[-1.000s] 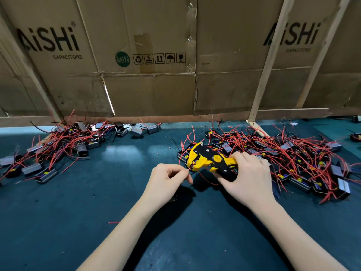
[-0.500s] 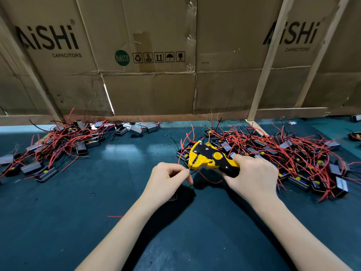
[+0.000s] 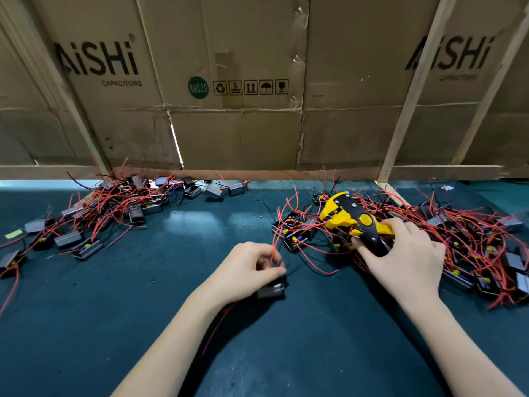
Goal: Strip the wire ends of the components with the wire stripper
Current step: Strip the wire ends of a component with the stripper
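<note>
1. Two hands work over the mat in the single head view. The stripper lies right of and beyond the left hand, its long axis slanting from far-left head to near-right handles, nose toward the wire.
2. The right hand is nearer and grips the handles, resting on the right pile.
3. The left hand's curled fingers pinch the red wire above a component; tool and wire are apart.

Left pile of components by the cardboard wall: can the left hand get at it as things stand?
Probably not right away: the left hand grips a component and its red wire. The mat toward the left pile lies bare.
</note>
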A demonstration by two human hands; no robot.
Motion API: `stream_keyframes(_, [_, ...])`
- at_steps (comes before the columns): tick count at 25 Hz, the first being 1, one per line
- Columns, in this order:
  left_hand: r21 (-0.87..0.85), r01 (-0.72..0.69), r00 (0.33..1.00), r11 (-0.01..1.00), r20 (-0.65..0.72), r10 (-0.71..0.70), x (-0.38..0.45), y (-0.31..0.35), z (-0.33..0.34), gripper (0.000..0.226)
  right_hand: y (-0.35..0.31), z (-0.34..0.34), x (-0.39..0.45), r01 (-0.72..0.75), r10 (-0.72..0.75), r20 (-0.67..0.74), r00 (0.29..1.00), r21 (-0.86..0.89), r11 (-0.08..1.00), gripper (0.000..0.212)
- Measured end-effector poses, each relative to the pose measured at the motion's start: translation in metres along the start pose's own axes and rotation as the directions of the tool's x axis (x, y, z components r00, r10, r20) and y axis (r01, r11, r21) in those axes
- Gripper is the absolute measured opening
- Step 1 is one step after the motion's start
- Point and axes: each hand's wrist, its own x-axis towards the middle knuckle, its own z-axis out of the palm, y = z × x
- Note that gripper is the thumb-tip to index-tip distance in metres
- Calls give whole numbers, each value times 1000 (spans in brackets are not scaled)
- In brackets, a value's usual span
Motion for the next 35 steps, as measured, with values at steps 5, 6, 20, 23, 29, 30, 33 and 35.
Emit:
stream_keyframes(5, [-299,-47,991,953,-137,6,6,-8,-8,45,-3,-2,-2,-10,10,52,999,14,1000,47])
stream_keyframes(6, [-276,-50,967,960,-254,-23,7,-14,-19,39,-3,-2,-2,-9,8,67,998,15,1000,48])
stream_keyframes(20, [-23,882,253,471,-819,-515,-61,-128,-130,27,-7,0,-6,44,-48,97,994,36,998,46])
stream_keyframes(23, [-84,454,589,887,-719,-369,-34,-85,-111,18,-6,1,-6,48,-52,87,995,43,998,46])
stream_keyframes(29, [-450,-169,937,877,-350,1,-6,-6,-49,22,-6,0,-4,28,-32,48,998,81,996,45])
stream_keyframes(30, [-537,-193,952,821,-305,24,-5,-2,-41,21,-5,-1,-4,29,-32,44,999,76,997,45])
stream_keyframes(33, [-763,-161,979,626,-202,6,-2,5,-23,22,-4,0,-3,32,-34,23,999,76,997,46])
stream_keyframes(35, [-855,-57,995,515,-94,-45,2,8,-14,19,-3,0,-2,26,-28,23,999,78,997,46])
